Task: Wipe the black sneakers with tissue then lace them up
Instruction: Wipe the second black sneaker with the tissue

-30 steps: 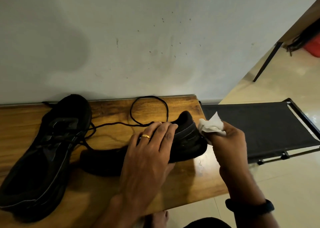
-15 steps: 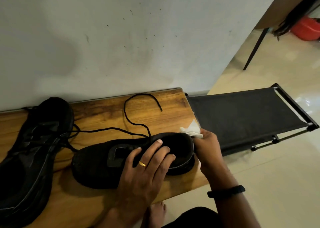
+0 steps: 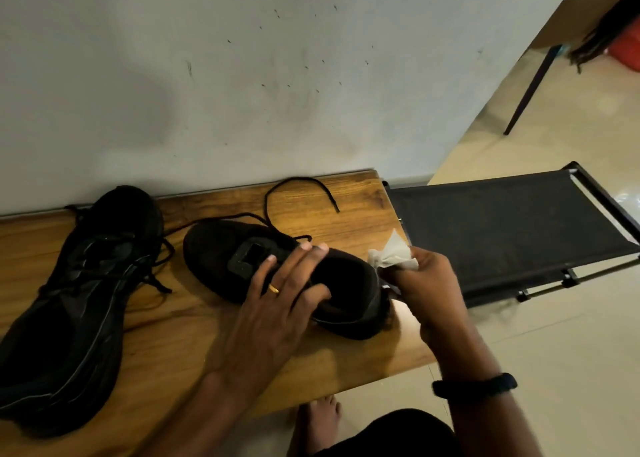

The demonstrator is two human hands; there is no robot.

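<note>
Right hand [image 3: 426, 283]: clenched round a crumpled white tissue [image 3: 393, 254], knuckles against the heel of the sneaker [image 3: 221, 248]. A tuft of the tissue sticks up above the fist, just beyond the heel's far edge. Black wristband [image 3: 474, 385] on this forearm.

Left hand [image 3: 277, 304]: grasps the same sneaker from its near side. The fingers spread over the tongue and collar, and the thumb is hooked into the shoe's opening. Gold ring [image 3: 274, 289] on one finger.

Sneaker: black, upright on its sole, toe pointing left and away, heel towards the right hand. It lies between the two hands, under the left one and touching the right.

Loose lace [image 3: 294, 182]: black, runs from the sneaker's tongue area and loops behind it towards the wall.

Second sneaker [image 3: 79, 300]: black, left of the sneaker and apart from it, toe towards the wall, its laces slack and trailing towards the sneaker.

Wooden bench [image 3: 207, 345]: under the sneaker, and carries both shoes.

Black fabric frame [image 3: 502, 228]: right of the sneaker, past the bench end.

Grey wall [image 3: 242, 75]: behind the sneaker.

Bare foot [image 3: 320, 422]: on the floor, nearer than the sneaker.
</note>
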